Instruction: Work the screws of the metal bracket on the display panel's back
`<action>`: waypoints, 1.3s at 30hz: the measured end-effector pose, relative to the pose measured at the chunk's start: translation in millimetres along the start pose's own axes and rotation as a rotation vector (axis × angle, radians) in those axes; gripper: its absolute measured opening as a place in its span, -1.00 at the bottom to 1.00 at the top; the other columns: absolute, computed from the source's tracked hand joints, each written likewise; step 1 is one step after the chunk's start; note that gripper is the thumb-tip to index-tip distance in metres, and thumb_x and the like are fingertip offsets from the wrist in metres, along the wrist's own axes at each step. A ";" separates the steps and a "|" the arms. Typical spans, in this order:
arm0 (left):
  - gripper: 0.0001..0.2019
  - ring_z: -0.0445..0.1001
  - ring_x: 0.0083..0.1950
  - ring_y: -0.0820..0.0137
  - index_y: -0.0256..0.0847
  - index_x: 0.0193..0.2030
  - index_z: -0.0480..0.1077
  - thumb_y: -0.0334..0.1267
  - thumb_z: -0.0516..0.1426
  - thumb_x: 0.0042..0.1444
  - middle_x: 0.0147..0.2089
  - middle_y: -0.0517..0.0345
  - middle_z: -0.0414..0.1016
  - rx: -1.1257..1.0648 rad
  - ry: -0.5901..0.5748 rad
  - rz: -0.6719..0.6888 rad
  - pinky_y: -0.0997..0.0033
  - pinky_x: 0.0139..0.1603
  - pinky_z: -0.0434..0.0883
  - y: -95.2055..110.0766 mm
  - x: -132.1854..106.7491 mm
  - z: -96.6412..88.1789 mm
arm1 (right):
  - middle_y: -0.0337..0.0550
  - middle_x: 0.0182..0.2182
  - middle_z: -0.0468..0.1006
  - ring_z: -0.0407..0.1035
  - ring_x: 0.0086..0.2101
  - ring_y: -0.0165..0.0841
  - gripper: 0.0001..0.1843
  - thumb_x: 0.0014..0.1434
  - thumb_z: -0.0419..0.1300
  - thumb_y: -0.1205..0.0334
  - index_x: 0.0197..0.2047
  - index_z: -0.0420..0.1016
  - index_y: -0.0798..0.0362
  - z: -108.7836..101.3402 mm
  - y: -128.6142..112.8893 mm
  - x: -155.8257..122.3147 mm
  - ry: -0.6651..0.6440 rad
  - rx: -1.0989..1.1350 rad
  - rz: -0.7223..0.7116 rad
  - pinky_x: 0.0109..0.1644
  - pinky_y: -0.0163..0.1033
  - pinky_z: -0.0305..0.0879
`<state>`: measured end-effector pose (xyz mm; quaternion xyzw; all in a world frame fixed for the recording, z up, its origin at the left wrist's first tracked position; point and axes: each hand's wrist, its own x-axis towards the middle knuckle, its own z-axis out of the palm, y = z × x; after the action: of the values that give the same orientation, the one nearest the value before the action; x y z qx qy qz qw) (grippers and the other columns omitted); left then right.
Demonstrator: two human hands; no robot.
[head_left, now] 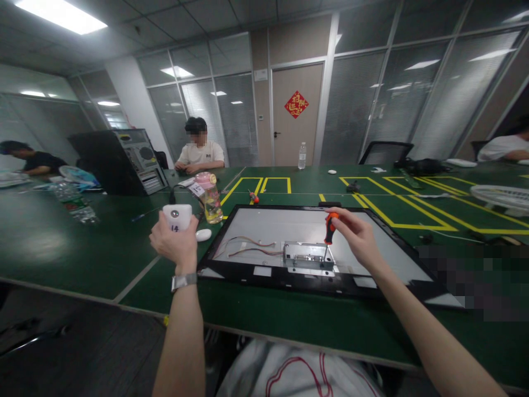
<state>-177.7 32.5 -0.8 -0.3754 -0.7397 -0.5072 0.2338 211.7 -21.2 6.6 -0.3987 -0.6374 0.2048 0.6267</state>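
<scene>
Right hand [355,234]: thumb and fingers pinched closed on the handle of an orange-and-black screwdriver [329,227], its shaft pointing down.
Left hand [176,240]: curled around a white device [177,216] marked 14, raised above the tabletop [136,248].
Screwdriver tip: at the right end of a metal bracket [297,255]; whether it sits in a screw cannot be told.
Panel [264,220]: flat on the tabletop, bracket near its closer edge, loose wires [256,252] running left from it.
Slip risk: with no hand steadying the bracket or panel, a tilted shaft could skid and scratch the panel's back.
Wire risk: a skidding tip might snag the wires.
Spill risk: a careless swing of the left hand could knock over the pink-lidded bottle [212,204].
Pink-lidded bottle: upright, yellowish inside or on its wall; which is unclear.
Clear bottle [302,156]: upright, far side; contents too small to tell.
</scene>
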 end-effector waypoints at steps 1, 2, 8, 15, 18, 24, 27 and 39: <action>-0.24 0.29 0.07 -0.03 -0.29 0.25 0.15 0.07 0.16 -0.06 0.07 -0.18 0.33 0.012 0.007 -0.006 0.09 0.03 0.22 0.2 -0.1 -0.1 | -0.18 -0.24 0.55 0.43 -0.24 -0.31 -0.77 0.12 0.20 0.08 -0.17 0.54 -0.06 -0.1 0.7 0.0 -0.002 0.003 0.003 -0.17 -0.25 0.36; -0.25 0.28 0.07 -0.03 -0.26 0.24 0.17 0.06 0.16 -0.07 0.07 -0.17 0.33 0.030 0.013 -0.015 0.09 0.02 0.21 0.4 -0.3 -0.5 | -0.18 -0.23 0.55 0.43 -0.24 -0.30 -0.77 0.12 0.20 0.08 -0.16 0.54 -0.06 -0.1 1.1 0.0 -0.004 0.006 0.005 -0.16 -0.24 0.36; -0.39 0.25 0.05 -0.02 -0.15 0.18 0.23 -0.03 0.17 -0.03 0.06 -0.11 0.31 0.151 -0.015 -0.074 0.07 -0.01 0.19 -0.6 -1.0 -4.6 | -0.17 -0.25 0.55 0.43 -0.24 -0.29 -0.76 0.11 0.20 0.07 -0.17 0.54 -0.06 0.1 -1.8 -0.3 0.002 0.012 0.012 -0.15 -0.21 0.35; -0.50 0.31 0.01 -0.08 -0.21 0.06 0.29 -0.05 0.14 -0.02 0.04 -0.18 0.34 0.333 -0.200 -0.112 0.05 -0.05 0.22 -9.9 0.3 4.3 | -0.18 -0.22 0.55 0.42 -0.22 -0.29 -0.78 0.12 0.20 0.08 -0.17 0.54 -0.08 0.3 -2.3 -0.2 -0.005 0.011 0.012 -0.13 -0.21 0.34; -0.52 0.32 0.03 -0.09 -0.26 0.04 0.30 -0.07 0.12 -0.01 0.05 -0.23 0.33 0.407 -0.274 -0.141 0.04 -0.04 0.20 -14.0 2.9 11.1 | -0.19 -0.23 0.54 0.42 -0.24 -0.30 -0.78 0.12 0.19 0.09 -0.16 0.54 -0.08 0.0 -1.8 -0.2 -0.011 0.005 0.010 -0.15 -0.22 0.34; -0.49 0.25 0.13 -0.16 -0.35 0.03 0.31 -0.10 0.14 -0.05 0.12 -0.38 0.27 0.522 -0.510 -0.246 -0.03 0.02 0.14 -22.8 7.2 23.5 | -0.18 -0.25 0.52 0.40 -0.28 -0.32 -0.77 0.13 0.18 0.09 -0.14 0.52 -0.08 -0.2 -0.5 -0.4 -0.026 0.007 0.011 -0.18 -0.22 0.34; -0.47 0.22 0.17 -0.20 -0.34 0.07 0.30 -0.13 0.12 -0.05 0.15 -0.43 0.24 0.529 -0.593 -0.299 -0.08 0.04 0.11 -25.1 7.4 28.3 | -0.18 -0.27 0.49 0.38 -0.30 -0.34 -0.77 0.09 0.23 0.10 -0.16 0.53 -0.08 0.7 -0.1 0.4 -0.018 -0.005 -0.012 -0.19 -0.23 0.34; -0.61 0.32 0.10 -0.07 -0.33 0.06 0.38 -0.31 -0.01 0.10 0.06 -0.35 0.34 0.370 -0.511 -0.023 0.02 0.02 0.25 -9.6 -2.1 24.0 | -0.13 -0.23 0.57 0.47 -0.20 -0.27 -0.68 0.17 0.17 0.07 -0.02 0.47 -0.06 -1.3 4.9 2.3 -0.086 0.137 0.059 -0.04 -0.11 0.38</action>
<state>-183.2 52.1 -16.9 -0.4337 -0.8583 -0.2560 0.0988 214.5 -16.8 4.5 -0.3642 -0.6363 0.2831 0.6183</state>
